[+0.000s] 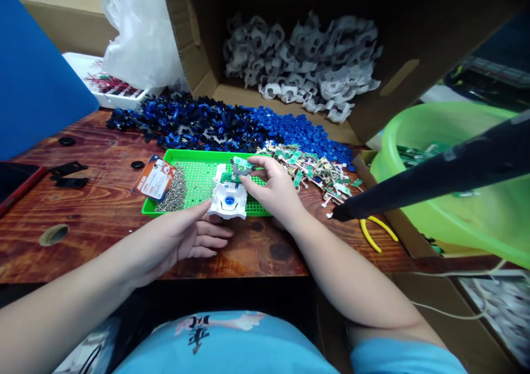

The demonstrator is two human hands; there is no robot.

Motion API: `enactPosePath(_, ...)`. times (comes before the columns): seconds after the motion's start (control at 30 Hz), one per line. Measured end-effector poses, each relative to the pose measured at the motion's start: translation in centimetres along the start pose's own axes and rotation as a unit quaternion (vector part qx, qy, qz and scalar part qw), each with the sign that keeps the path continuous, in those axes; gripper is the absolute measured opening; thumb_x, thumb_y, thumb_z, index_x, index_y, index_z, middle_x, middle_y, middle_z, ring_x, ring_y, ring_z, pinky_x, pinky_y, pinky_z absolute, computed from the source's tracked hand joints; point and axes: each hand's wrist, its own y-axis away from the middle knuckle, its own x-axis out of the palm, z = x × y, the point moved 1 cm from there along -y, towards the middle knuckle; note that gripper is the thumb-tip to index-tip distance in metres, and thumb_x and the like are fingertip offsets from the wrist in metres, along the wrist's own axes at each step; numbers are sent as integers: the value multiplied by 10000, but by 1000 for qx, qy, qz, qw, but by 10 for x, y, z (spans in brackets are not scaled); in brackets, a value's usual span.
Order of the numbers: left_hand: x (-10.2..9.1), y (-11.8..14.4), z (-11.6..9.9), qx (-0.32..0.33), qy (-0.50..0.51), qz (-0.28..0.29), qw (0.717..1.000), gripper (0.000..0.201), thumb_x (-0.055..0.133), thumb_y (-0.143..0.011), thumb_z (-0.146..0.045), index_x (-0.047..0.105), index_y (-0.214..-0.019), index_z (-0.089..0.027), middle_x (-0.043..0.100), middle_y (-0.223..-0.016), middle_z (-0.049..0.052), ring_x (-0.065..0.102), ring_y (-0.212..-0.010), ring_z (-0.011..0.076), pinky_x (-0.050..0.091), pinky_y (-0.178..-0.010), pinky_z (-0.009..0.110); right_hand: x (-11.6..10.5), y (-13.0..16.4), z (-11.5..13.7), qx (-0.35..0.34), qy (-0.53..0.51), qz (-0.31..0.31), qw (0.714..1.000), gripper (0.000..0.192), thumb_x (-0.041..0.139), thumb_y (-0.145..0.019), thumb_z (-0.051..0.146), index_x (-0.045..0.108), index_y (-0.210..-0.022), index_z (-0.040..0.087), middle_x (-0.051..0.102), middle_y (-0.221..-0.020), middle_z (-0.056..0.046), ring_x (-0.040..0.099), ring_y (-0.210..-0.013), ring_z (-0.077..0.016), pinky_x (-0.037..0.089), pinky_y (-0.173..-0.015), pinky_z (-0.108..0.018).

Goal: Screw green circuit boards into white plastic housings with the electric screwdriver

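My left hand [186,236] holds a white plastic housing [228,200] with a blue button in its middle, just in front of the green tray [194,167]. My right hand [275,189] pinches a small green circuit board [239,166] and sets it against the top of that housing. A heap of tiny metal screws [173,185] lies in the tray's left part, beside an orange-and-white card [154,178].
Green circuit boards [318,171] are piled right of the tray, blue plastic parts [215,126] behind it. A cardboard box [194,59] holds white housings [306,59]. A green basin [451,170], a black tool [434,178] and yellow-handled pliers [375,233] are at the right.
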Motion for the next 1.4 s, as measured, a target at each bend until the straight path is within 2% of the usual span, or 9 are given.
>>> enactPosePath(0.23,5,-2,-6,2,-32,-58,998,321,636,-848,-415,689,-990,-133,787,-911,117,717,-861,211,540,-761,283,-3,4,8,50,-30,53,997,360,698,-735,363,608,-1039,193,626,-1132,-76,643,-934,-167,551,-830,-348)
enactPosePath(0.4,6,-1,-8,11,-29,-55,998,279,589,-862,-379,724,-972,-161,789,-853,86,719,-811,187,548,-729,259,-6,8,16,76,-60,103,990,352,728,-708,361,641,-1004,191,643,-1102,-67,633,-1008,-192,531,-896,-378)
enactPosePath(0.53,6,-1,-10,41,-26,-56,997,237,610,-822,-354,748,-885,-172,784,-858,63,713,-820,181,552,-730,248,-8,11,19,-3,-59,131,990,298,728,-709,310,653,-970,189,615,-1143,-79,578,-1168,-206,459,-1043,-402)
enactPosePath(0.73,0,-5,-13,109,-58,-60,991,161,754,-732,-332,741,-848,-223,782,-882,14,709,-864,179,554,-755,242,-15,17,31,-167,22,92,981,318,709,-731,261,627,-1024,169,578,-1216,-135,549,-1201,-209,447,-1069,-417)
enactPosePath(0.87,-2,-7,-22,160,-79,-34,983,207,756,-747,-351,743,-935,-265,781,-948,-3,705,-882,180,559,-773,250,-21,18,35,-212,20,65,975,295,693,-757,237,611,-1035,179,614,-1162,-118,568,-1157,-192,478,-1037,-397)
enactPosePath(1.03,4,-15,-36,158,-10,35,987,257,754,-694,-185,729,-945,-230,782,-863,17,716,-810,170,553,-710,222,-26,15,31,-216,-4,41,976,312,683,-770,219,599,-1067,181,592,-1165,-117,572,-1156,-193,507,-1008,-388)
enactPosePath(1.2,10,-25,-47,147,7,89,985,409,760,-638,-71,675,-1000,-242,772,-869,10,716,-821,191,570,-769,285,-30,12,31,-219,22,21,975,297,699,-755,225,609,-1037,213,620,-1125,-92,581,-1121,-194,504,-1007,-399)
enactPosePath(1.27,12,-30,-50,134,25,111,984,334,737,-651,-78,684,-953,-209,764,-844,26,704,-769,180,577,-740,280,-31,11,30,-212,14,27,977,291,700,-755,222,611,-1032,210,624,-1108,-88,591,-1102,-191,519,-987,-387)
enactPosePath(1.4,14,-41,-50,123,51,107,985,102,686,-678,-73,692,-735,-158,731,-731,31,667,-677,152,582,-687,252,-31,10,26,-181,-12,41,983,298,697,-764,214,609,-1048,206,608,-1123,-90,593,-1110,-185,547,-951,-354)
